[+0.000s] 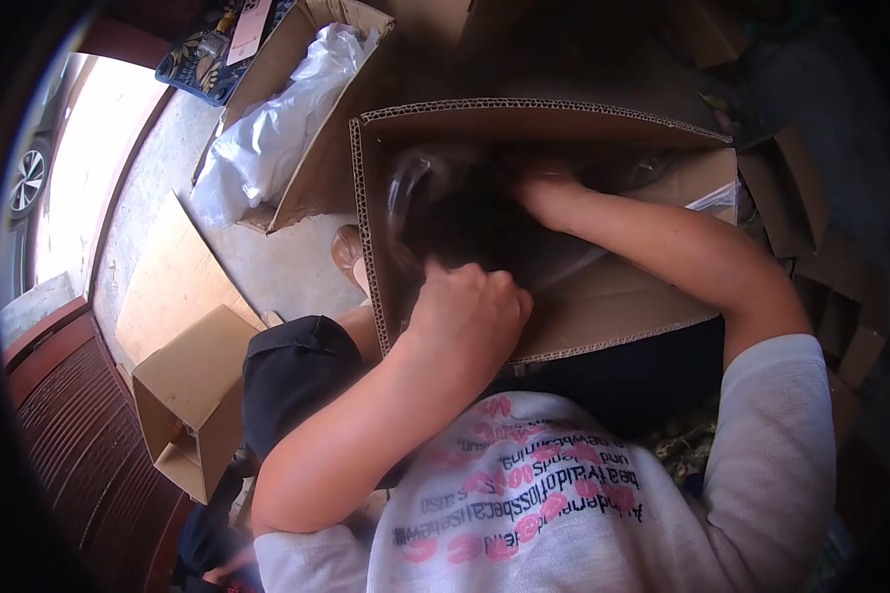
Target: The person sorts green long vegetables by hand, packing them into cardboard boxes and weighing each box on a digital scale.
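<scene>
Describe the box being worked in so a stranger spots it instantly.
Start at the white printed shirt at the picture's bottom; directly above it sits a large, open cardboard box. The right hand reaches inside; the left hand is over its near side. Those hands set it apart from the carton at upper left, holding whitish plastic.

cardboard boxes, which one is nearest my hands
The big central box: left hand and right hand are at its opening; others, like the upper-left box, are farther away.

Matt cardboard box point(653, 292) with rough corrugated edges point(524, 103); glossy plastic film point(410, 188); matt cloth shirt point(564, 494)
</scene>
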Demonstrator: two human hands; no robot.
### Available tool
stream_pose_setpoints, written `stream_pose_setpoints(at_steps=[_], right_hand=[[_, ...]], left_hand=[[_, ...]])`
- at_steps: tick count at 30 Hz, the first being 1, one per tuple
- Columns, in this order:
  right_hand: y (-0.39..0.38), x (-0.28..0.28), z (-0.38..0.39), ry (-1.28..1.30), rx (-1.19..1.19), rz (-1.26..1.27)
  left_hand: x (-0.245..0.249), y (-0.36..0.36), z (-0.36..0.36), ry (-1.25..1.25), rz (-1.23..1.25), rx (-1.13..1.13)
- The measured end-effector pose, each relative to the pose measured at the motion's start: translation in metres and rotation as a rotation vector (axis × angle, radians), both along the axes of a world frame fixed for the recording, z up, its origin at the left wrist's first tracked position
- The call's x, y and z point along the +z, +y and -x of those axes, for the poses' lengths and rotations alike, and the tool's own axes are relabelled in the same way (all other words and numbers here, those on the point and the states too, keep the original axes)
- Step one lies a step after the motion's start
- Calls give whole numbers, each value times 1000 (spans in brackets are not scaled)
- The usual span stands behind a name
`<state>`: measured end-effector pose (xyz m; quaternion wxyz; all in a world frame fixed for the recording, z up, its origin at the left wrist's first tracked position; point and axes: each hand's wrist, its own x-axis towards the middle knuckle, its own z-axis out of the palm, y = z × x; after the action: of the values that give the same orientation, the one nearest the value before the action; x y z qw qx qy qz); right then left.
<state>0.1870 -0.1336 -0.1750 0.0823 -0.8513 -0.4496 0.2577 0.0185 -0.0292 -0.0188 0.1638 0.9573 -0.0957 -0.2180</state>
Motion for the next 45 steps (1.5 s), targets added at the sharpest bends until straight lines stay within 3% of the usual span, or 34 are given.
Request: stream_pose_setpoints(at_steps=[3,5,6,9,10,11,13,15,17,18,20,21,22,23,25,28,29,31,32,33,34,35,36,37,39,40,42,43,45], right_hand=[[6,-1,-4,-244,493,433],[13,-20,-7,-260,658,396],[14,-34,-10,-268,740,376],[-1,-105,-11,-459,650,79],[3,-106,-18,-386,568,125],[7,-108,-22,-309,483,172],[6,-28,-16,-114,281,246],[3,81,-28,46,495,437],[-39,135,-44,0,400,54],[-68,153,-54,-62,313,-169],[-136,183,-74,-226,110,-495],[-170,199,-79,-307,-6,-611],[-221,243,-62,-483,-41,-567],[-260,247,-57,-492,-232,-539],[-333,241,-34,-274,-713,-421],[-447,167,-10,-258,-904,-401],[-474,144,1,60,-1144,-435],[-504,94,28,144,-1347,-505],[-515,58,44,59,-1441,-632],[-530,21,57,92,-1532,-542],[-534,7,66,103,-1497,-18],[-544,-34,80,24,-1250,282],[-538,-49,82,-83,-1232,364],[-529,-60,80,-187,-1209,449],[-516,-79,56,-160,-1216,228],[-511,-94,43,-217,-1148,84],[-493,-111,9,-170,-1089,148],[-486,-118,-8,-148,-1056,180],[-478,-146,-34,-222,-947,274]], left_hand=[[7,1,-5,60,-34,-5],[13,2,-9,154,-80,18],[13,6,-6,66,-100,13],[22,17,-8,94,-160,54],[21,18,3,-155,-214,112],[17,23,2,-110,-187,249],[24,30,-6,-97,-111,326],[28,30,-7,-231,-115,262],[31,29,-4,-247,-180,218],[44,21,-10,-87,-221,255],[31,33,-2,-270,-242,75],[31,35,-1,-249,-282,78],[31,36,0,-218,-286,104],[28,41,4,-247,-278,109],[40,24,0,-213,-345,85],[45,19,4,-265,-399,22],[46,17,4,-305,-405,17],[48,12,1,-376,-412,6],[63,-12,-10,-209,-525,145],[60,-13,-13,-251,-488,232],[51,-3,-10,-292,-452,321],[39,13,-9,-330,-414,412],[27,31,-5,-491,-283,305],[30,30,-9,-392,-464,426],[27,17,-12,-379,-483,612],[23,19,-13,-403,-567,564],[16,34,-8,-441,-739,466],[17,47,-4,-361,-675,427],[21,31,-7,-189,-724,595]])
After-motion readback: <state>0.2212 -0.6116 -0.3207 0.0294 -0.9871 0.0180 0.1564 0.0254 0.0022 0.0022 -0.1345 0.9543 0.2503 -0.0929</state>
